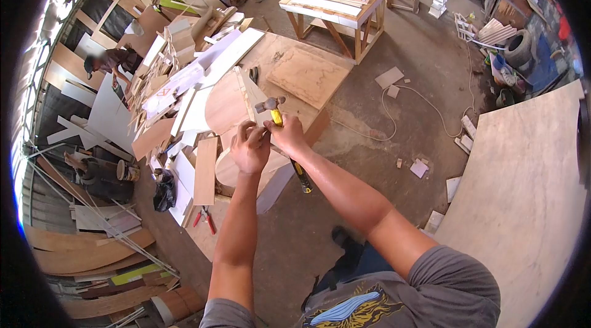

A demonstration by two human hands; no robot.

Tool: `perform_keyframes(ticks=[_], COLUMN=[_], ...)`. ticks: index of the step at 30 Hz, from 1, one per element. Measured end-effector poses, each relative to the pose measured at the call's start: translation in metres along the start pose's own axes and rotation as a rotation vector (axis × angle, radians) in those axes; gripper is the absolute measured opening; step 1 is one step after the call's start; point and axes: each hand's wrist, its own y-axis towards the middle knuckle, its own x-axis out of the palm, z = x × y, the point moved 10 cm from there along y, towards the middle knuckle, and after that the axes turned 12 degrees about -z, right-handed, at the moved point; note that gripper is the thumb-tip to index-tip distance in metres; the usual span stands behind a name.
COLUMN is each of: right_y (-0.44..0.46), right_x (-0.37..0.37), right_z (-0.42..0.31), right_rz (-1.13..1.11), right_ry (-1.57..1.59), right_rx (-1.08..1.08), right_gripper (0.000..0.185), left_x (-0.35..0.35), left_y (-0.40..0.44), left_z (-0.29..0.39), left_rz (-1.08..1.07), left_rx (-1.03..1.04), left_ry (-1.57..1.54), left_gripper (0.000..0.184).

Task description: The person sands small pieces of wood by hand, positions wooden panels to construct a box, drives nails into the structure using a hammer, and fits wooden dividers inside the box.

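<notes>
My right hand [287, 134] grips a claw hammer [276, 117] with a yellow and black handle; its metal head points away from me. Close beside it, my left hand [250, 148] has its fingers curled together at the edge of a wooden piece, and whatever they pinch is too small to make out. Under and beyond the hands lies a curved plywood panel [225, 106] on the worktable, with a narrow wood strip along its edge. Pliers with red handles [209, 223] rest at the table's near end. A small dark tool [253, 74] lies farther up.
Offcuts [178, 78] pile up on the left, where another person [117, 63] bends over. A flat board [308, 78] lies on the worktable's right side. Ahead stands a wooden table frame [332, 4]. A large plywood sheet [511, 205] is at right, and a cable [394, 125] crosses the floor.
</notes>
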Motion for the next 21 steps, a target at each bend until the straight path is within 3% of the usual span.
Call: perform_keyframes(ticks=[5, 8, 11, 13, 15, 17, 21], right_y=[0.003, 0.004, -0.002, -0.003, -0.021, -0.055, -0.08], right_x=[0.002, 0.004, 0.001, -0.004, -0.002, -0.015, -0.019], right_z=[-0.003, 0.007, 0.004, 0.036, 0.067, 0.041, 0.035], right_rz=[-0.046, 0.006, 0.081, 0.153, 0.109, -0.039, -0.107], right_ry=[-0.007, 0.0, 0.054, 0.121, 0.249, 0.434, 0.415], right_rx=[0.019, -0.005, -0.173, -0.136, -0.071, 0.004, 0.005], right_gripper=[0.041, 0.034, 0.03, 0.033, 0.037, 0.039, 0.033], left_x=[-0.001, 0.001, -0.001, -0.001, 0.002, 0.002, -0.004], left_y=[0.003, 0.002, 0.003, 0.001, 0.0, -0.002, 0.002], left_z=[0.002, 0.002, 0.004, 0.004, 0.003, 0.002, 0.011], left_rz=[-0.009, -0.02, -0.016, -0.011, -0.013, -0.017, 0.015], left_rx=[0.032, 0.017, 0.011, 0.011, -0.002, -0.004, 0.015], left_ry=[-0.024, 0.001, -0.01, -0.004, 0.035, 0.024, 0.029], left_gripper=[0.013, 0.012, 0.012, 0.012, 0.012, 0.011, 0.01])
